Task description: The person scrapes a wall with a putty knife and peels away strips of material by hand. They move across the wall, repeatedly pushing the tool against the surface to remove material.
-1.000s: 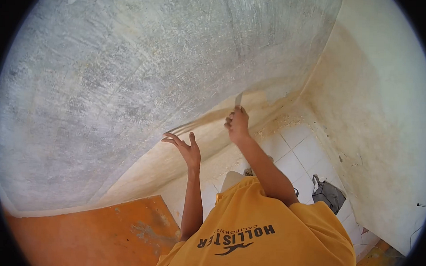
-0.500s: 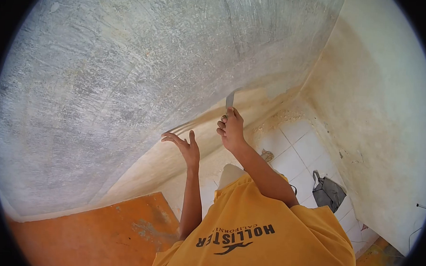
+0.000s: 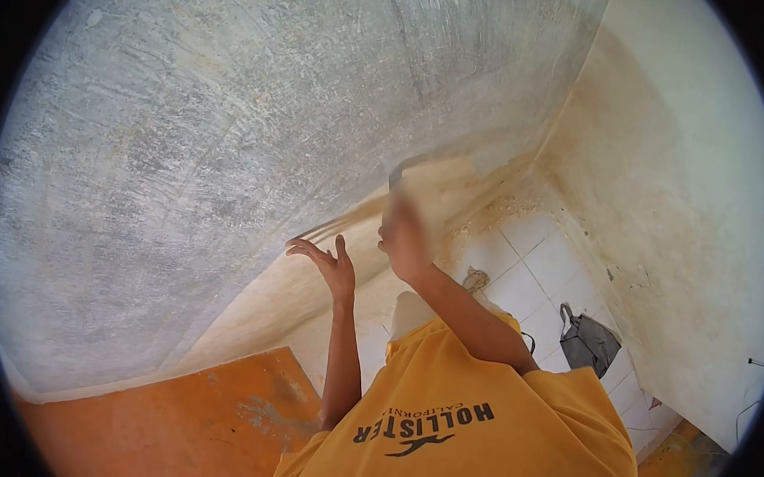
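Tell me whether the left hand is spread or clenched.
Spread. The left hand rests open against the wall, fingers apart, thumb raised, holding nothing.

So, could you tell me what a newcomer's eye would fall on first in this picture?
First the big scraped grey wall filling the upper left. Next, in the middle, the right hand, blurred, holding a scraper against it, and the open left hand touching the wall beside it. The orange T-shirt fills the bottom.
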The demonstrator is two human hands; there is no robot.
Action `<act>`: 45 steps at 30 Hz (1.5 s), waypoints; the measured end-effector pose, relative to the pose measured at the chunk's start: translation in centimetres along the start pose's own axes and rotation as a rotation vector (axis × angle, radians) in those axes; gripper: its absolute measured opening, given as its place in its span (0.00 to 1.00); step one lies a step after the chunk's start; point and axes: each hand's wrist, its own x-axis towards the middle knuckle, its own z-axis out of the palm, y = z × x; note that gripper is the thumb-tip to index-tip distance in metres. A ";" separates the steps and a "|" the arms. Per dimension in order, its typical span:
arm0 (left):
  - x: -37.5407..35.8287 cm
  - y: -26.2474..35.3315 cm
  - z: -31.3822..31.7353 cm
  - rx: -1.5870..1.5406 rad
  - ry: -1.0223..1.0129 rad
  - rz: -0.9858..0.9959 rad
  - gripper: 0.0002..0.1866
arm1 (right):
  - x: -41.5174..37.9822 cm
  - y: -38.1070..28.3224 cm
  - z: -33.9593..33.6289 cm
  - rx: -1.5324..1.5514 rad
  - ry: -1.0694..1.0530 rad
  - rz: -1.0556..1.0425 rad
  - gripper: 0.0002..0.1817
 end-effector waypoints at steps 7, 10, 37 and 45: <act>-0.2 1.1 -0.5 -0.071 -0.015 -0.107 0.53 | 0.8 0.2 -0.5 0.012 0.032 -0.034 0.07; 0.3 -0.9 -0.3 0.051 -0.010 -0.023 0.53 | 1.6 -0.1 -0.2 0.047 0.082 -0.045 0.08; 0.4 -2.7 0.1 0.149 -0.002 -0.004 0.53 | 2.5 -1.4 -1.9 0.025 0.043 -0.048 0.08; 0.4 -1.8 0.2 0.126 -0.006 -0.029 0.53 | 2.3 -0.9 -1.6 0.033 0.052 -0.042 0.09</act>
